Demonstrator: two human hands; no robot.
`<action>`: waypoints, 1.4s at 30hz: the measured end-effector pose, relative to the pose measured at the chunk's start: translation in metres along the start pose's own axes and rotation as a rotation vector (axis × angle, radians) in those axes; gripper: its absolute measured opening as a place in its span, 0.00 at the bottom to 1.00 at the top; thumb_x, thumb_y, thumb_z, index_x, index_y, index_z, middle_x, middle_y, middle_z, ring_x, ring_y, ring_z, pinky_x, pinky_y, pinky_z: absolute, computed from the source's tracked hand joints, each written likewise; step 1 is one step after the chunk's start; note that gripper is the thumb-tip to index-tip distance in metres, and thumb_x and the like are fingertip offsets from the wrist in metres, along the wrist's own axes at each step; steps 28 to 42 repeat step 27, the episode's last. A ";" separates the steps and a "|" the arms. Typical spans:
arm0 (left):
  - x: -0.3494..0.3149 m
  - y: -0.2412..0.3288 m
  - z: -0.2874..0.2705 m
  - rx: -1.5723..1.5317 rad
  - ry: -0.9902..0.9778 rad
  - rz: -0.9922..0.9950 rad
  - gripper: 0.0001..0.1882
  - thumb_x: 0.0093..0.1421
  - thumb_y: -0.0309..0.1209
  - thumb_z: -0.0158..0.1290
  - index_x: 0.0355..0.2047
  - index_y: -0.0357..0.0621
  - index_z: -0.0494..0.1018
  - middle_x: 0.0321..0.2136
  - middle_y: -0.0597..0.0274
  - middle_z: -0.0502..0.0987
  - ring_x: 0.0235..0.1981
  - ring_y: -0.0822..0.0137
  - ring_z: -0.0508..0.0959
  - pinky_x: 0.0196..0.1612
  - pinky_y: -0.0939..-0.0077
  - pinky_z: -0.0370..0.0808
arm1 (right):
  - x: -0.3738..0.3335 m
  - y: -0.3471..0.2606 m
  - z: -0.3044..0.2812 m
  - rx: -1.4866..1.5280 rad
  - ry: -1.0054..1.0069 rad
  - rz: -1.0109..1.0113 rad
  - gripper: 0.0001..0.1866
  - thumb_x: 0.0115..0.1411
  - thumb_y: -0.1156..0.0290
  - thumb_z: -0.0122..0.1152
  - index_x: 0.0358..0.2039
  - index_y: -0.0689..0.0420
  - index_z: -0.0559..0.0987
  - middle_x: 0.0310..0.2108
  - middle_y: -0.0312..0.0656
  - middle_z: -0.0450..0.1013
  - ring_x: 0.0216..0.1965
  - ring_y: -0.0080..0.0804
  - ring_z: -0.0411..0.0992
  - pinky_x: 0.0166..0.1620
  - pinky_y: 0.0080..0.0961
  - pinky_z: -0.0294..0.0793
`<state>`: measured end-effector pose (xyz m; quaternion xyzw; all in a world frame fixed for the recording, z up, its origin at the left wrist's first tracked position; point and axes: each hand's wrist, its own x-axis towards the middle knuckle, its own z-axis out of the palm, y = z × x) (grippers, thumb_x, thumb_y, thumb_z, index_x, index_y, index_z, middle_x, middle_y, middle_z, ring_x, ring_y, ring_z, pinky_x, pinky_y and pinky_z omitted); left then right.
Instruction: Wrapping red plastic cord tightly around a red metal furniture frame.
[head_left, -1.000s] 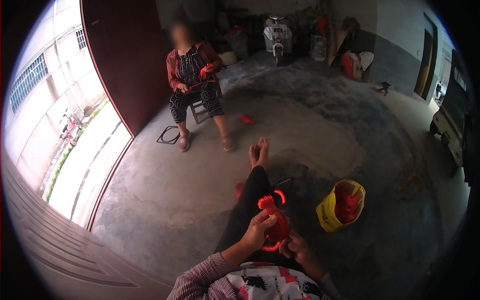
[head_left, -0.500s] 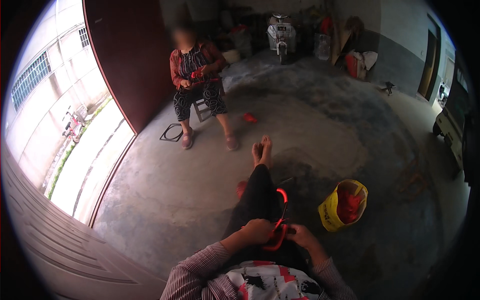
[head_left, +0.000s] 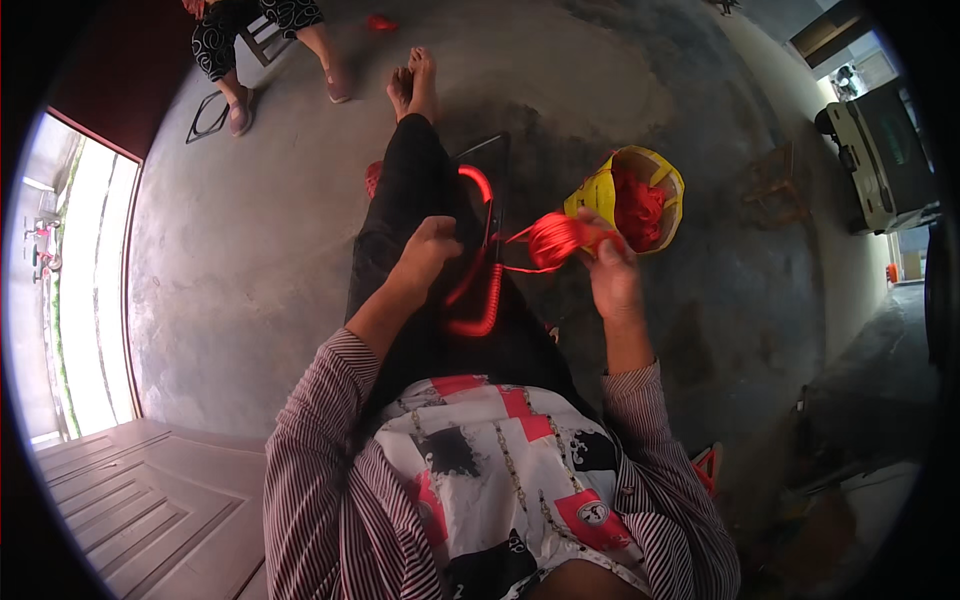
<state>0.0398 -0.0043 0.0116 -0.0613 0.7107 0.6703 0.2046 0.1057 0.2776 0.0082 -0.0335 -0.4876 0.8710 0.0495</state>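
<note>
My right hand (head_left: 612, 270) is closed on a bundle of shiny red cord (head_left: 560, 240), held over the right side of my lap. Strands run from the bundle leftward to a thin curved frame (head_left: 482, 318), whose bent ends are wrapped in red and whose middle is dark. This frame is over my dark trousers, between my hands. To its left, my left hand (head_left: 430, 250) has its fingers curled together, apart from the cord bundle. Whether anything lies in those fingers is hidden.
A yellow bag (head_left: 592, 192) holding red material stands just beyond my right hand. Ahead on the left sits another person (head_left: 282, 15), near a dark square frame (head_left: 207, 117) on the floor. A red scrap (head_left: 381, 22) lies farther off.
My view has tilted down. My hands have come apart from the red-wrapped frame, the right one now out to the side with the red cord bundle.
</note>
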 end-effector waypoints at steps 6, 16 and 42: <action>-0.002 -0.002 0.031 -0.306 -0.262 -0.275 0.21 0.50 0.24 0.46 0.46 0.30 0.67 0.35 0.58 0.73 0.34 0.67 0.71 0.45 0.77 0.68 | -0.011 -0.092 -0.055 0.397 -0.082 -0.275 0.17 0.59 0.62 0.56 0.46 0.58 0.72 0.44 0.44 0.71 0.49 0.43 0.69 0.59 0.48 0.63; -0.007 -0.007 0.035 -0.247 -0.255 -0.238 0.19 0.49 0.23 0.47 0.44 0.34 0.67 0.26 0.67 0.67 0.26 0.74 0.63 0.34 0.82 0.62 | -0.019 0.016 0.029 -0.311 0.050 0.229 0.11 0.54 0.73 0.62 0.38 0.60 0.73 0.37 0.42 0.75 0.27 0.24 0.72 0.30 0.21 0.72; 0.013 -0.022 0.039 -0.384 -0.254 -0.349 0.13 0.48 0.22 0.48 0.36 0.39 0.68 0.22 0.68 0.65 0.24 0.75 0.64 0.30 0.82 0.61 | -0.041 -0.018 0.094 -0.184 -0.240 0.412 0.17 0.55 0.76 0.61 0.45 0.59 0.70 0.26 0.35 0.68 0.19 0.19 0.67 0.22 0.18 0.67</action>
